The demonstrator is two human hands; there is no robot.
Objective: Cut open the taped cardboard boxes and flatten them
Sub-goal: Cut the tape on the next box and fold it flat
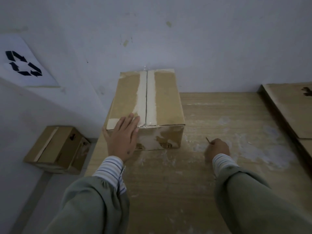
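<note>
A taped cardboard box point(162, 98) stands on the wooden table point(177, 183) against the wall, its top seam running away from me with a dark line down the middle. My left hand point(122, 138) lies flat with straight fingers on the box's near left top corner. To the right of the box, my right hand point(217, 147) rests low on the table, fingers curled round a thin cutter whose blade tip point(208, 139) points up and left. A second taped box point(55, 149) sits on the floor to the left.
Flattened cardboard point(290, 108) lies at the table's right edge. A sheet with a recycling symbol point(23, 63) hangs on the left wall. White scuffs and tape residue mark the tabletop on the right.
</note>
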